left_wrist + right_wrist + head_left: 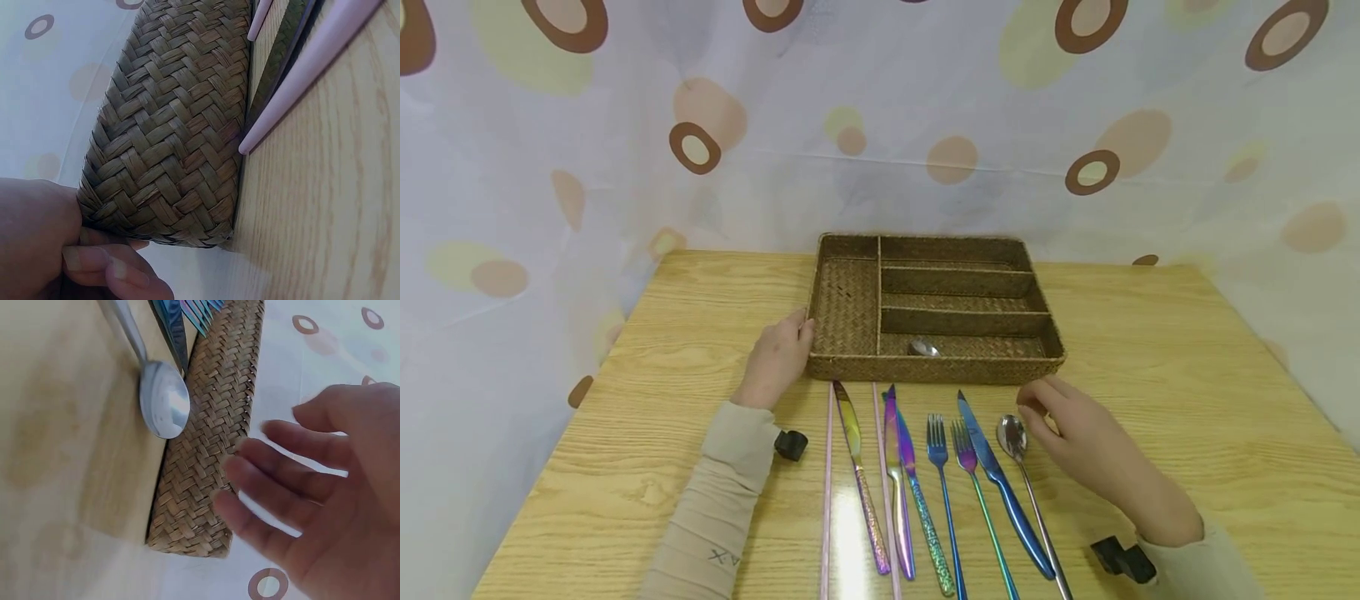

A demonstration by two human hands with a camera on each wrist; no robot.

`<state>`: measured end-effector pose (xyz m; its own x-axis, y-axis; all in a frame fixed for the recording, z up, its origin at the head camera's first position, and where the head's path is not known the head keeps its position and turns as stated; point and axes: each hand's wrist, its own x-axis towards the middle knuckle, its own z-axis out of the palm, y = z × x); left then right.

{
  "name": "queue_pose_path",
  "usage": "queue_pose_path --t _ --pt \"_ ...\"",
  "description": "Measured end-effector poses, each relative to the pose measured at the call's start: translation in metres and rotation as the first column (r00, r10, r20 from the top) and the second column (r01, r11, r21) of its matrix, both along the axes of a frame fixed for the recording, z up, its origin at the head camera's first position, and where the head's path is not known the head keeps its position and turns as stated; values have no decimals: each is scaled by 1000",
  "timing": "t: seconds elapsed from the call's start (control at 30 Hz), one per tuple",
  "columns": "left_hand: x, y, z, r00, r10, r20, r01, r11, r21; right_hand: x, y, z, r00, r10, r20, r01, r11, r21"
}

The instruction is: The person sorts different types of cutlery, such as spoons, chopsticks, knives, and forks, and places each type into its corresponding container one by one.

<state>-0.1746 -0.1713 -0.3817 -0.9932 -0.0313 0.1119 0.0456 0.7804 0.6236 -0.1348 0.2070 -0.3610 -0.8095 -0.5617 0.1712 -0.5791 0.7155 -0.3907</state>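
A brown woven cutlery tray with several compartments stands on the wooden table. My left hand holds the tray at its front left corner; in the left wrist view its fingers are curled by that corner. Near the front right corner, my right hand hovers with loosely bent fingers and nothing in it. Beside that hand lies a silver spoon, bowl toward the tray. The bowl of another spoon shows in the tray's front compartment; its handle is hidden by the front wall.
Before the tray lie several iridescent table knives, a blue fork, a purple-green fork and two pink chopsticks. A patterned curtain hangs behind the table. Black wrist mounts sit at both sleeves.
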Motion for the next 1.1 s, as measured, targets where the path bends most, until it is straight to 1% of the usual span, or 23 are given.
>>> queue_pose_path --t 0.07,0.13,0.27,0.4,0.47,0.5,0.67,0.77,0.97,1.1 --pt "0 0 0 1000 1 -2 -1 1000 0 6 2 -3 998 -6 59 4 1000 26" --pt "0 0 0 1000 0 -8 0 1000 -5 12 5 -6 989 -12 146 5 999 52" --pt "0 1 1 1000 -6 -24 5 1000 -7 22 8 -13 954 -21 299 -12 994 110" --pt "1 0 0 999 -9 -34 9 1000 -5 31 9 -19 924 -41 381 -32 983 183" --pt "2 0 -1 999 -10 -41 10 1000 -9 34 9 -21 919 -62 388 -26 976 217" --pt "2 0 -1 999 -11 -46 10 1000 -12 36 8 -22 921 -73 383 -18 973 231" --pt "2 0 -2 999 -10 -49 9 1000 -16 41 6 -27 946 -121 302 41 966 257" --pt "2 -1 -2 999 -7 -45 6 1000 -15 43 5 -28 953 -139 268 70 965 253" --pt "2 -1 -2 999 -13 -50 12 1000 -19 45 3 -28 946 -186 267 118 961 251" --pt "1 0 -2 999 -12 -40 11 1000 -20 45 2 -28 941 -221 256 152 953 263"
